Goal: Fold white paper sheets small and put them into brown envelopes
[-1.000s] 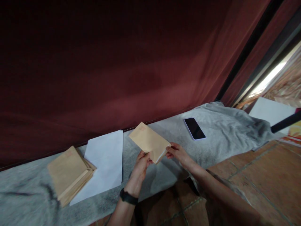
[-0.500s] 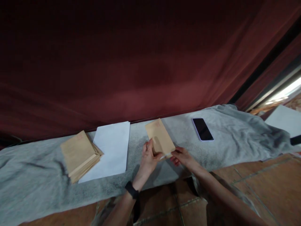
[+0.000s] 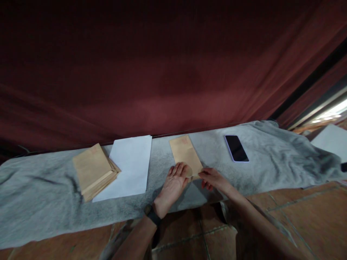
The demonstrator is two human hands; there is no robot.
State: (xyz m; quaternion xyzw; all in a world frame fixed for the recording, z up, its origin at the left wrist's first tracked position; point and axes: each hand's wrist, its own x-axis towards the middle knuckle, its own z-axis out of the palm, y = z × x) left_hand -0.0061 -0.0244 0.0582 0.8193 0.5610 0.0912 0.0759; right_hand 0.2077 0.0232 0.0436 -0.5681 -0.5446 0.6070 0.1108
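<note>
Envelope [image 3: 187, 151] lies on the grey cloth [image 3: 161, 157], its near end under the left hand [image 3: 174, 183], whose fingers rest flat, nearly together; the right hand [image 3: 214, 178] pinches its near right corner. Uneven pressing on that soft cloth could crease it. Whether it holds anything, I can't tell; likewise the envelope stack [image 3: 92, 166], overlapping white paper [image 3: 131, 162].

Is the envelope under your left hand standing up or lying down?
The envelope is lying down, broad side up over the grey cloth. The left hand rests on it; the right hand pinches a corner.
</note>
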